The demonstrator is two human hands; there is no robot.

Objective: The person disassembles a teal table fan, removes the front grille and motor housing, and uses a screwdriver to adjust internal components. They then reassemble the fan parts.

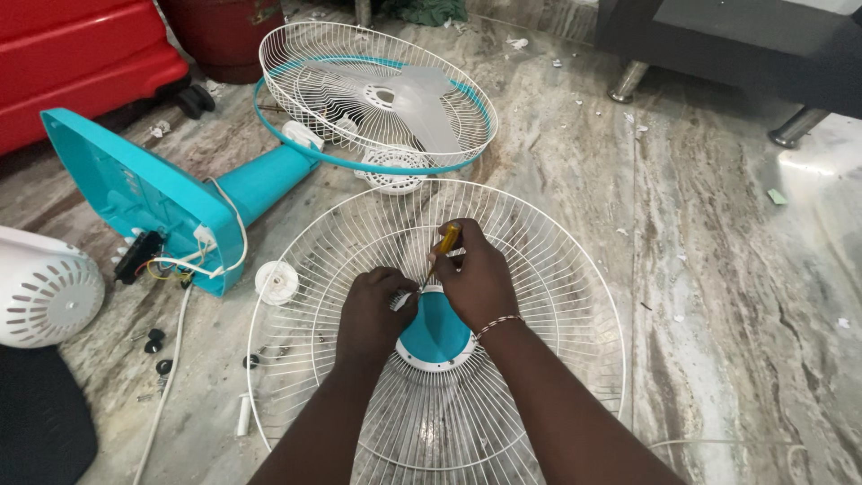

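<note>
A white wire fan grille [575, 269] lies flat on the marble floor in front of me, with a teal round centre cap [437, 334] in a white ring. My right hand [478, 280] grips a screwdriver with a yellow handle [446, 241], its tip pointing down at the cap's upper left edge. My left hand [373, 314] rests on the grille at the cap's left side, fingers curled against the cap's rim by the screwdriver tip. Whether it pinches a small part is hidden.
A teal fan stand with exposed wires [153, 202] lies on its side to the left. Behind it sits the other grille with grey blades [377, 94]. Also around: a white motor cover [45, 287], a white round knob [276, 281], small black parts [157, 346], a red container [72, 54], dark furniture legs [628, 83].
</note>
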